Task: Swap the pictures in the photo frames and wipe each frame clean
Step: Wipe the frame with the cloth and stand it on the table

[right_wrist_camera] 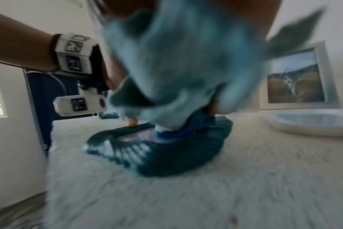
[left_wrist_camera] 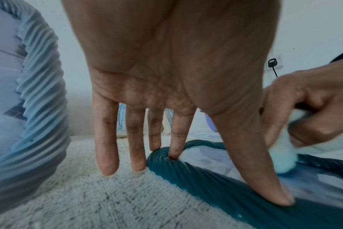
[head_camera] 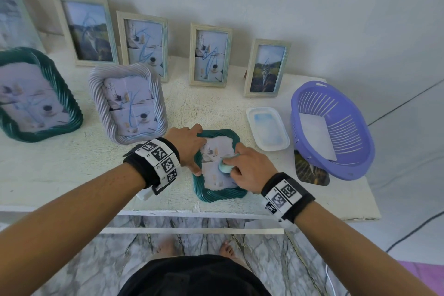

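The small teal frame [head_camera: 217,166] lies flat near the table's front edge, just left of the white tray [head_camera: 268,128]. Your left hand [head_camera: 189,149] pins its left rim with straight fingers and thumb pressing down, not curled round it; keep that pressure so the frame cannot slide. Your right hand [head_camera: 249,168] clenches a wadded pale-blue cloth [head_camera: 225,167] against the glass. Work the cloth from the centre out to the twisted rim, then into its grooves. The right wrist view is blurred, so I cannot tell how much of the cloth meets the glass. Mind the loose picture [head_camera: 311,172] lying right of the frame, partly under the purple basket [head_camera: 336,127].
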{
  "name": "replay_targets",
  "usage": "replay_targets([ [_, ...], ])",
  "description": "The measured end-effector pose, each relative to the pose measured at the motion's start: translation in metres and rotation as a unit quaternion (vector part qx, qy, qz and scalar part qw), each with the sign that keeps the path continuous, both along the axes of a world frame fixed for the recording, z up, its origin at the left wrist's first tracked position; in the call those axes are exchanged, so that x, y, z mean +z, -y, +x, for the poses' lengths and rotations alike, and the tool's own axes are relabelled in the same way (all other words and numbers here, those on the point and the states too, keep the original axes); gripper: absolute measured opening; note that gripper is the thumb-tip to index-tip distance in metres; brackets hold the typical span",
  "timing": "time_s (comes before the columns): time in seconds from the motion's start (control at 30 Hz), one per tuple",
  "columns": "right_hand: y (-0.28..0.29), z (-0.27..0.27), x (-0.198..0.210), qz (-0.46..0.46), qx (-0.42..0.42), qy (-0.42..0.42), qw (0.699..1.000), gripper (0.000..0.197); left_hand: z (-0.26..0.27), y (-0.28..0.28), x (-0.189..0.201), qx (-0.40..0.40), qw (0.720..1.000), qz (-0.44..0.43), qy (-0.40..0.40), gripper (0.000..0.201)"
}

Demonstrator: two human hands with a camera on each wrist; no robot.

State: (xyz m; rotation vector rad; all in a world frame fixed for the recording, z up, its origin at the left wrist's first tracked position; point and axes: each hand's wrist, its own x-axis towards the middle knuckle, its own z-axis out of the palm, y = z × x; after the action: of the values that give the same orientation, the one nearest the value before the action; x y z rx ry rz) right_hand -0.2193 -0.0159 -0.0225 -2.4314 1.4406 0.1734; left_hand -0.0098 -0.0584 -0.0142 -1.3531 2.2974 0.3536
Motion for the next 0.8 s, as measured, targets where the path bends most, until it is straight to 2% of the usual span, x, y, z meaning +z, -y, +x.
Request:
replay_targets([
  [0.17,-0.027,0.001,-0.005,0.05,0.046,0.04,0.997,0.037,0.0,0.0,0.0,0.001,1.0,0.001,0.002,0.086],
  [0.3,-0.004,-0.009,-0.002,0.046,0.035,0.033,0.998,0.037,0.0,0.0,0.001,0.004,1.0,0.003,-0.003,0.086],
  [0.4,0.01,-0.002,-0.008,0.018,-0.003,0.06,0.998,0.037,0.002,-0.001,0.0,0.008,1.0,0.005,-0.011,0.086],
  [0.47,0.004,0.007,-0.015,0.018,-0.013,0.078,0.997,0.035,0.002,-0.002,0.0,0.012,1.0,0.005,-0.012,0.085],
  [0.57,-0.02,0.008,-0.019,0.042,0.023,0.089,0.995,0.036,0.0,-0.001,0.0,0.012,1.0,0.004,-0.007,0.085],
  [0.67,-0.029,-0.001,-0.013,0.077,0.068,0.071,0.992,0.042,0.001,-0.001,0.0,0.013,1.0,0.006,-0.012,0.085],
  [0.8,0.005,-0.003,-0.001,0.046,0.068,0.029,0.996,0.036,0.002,-0.001,-0.001,0.012,1.0,0.006,-0.018,0.087],
])
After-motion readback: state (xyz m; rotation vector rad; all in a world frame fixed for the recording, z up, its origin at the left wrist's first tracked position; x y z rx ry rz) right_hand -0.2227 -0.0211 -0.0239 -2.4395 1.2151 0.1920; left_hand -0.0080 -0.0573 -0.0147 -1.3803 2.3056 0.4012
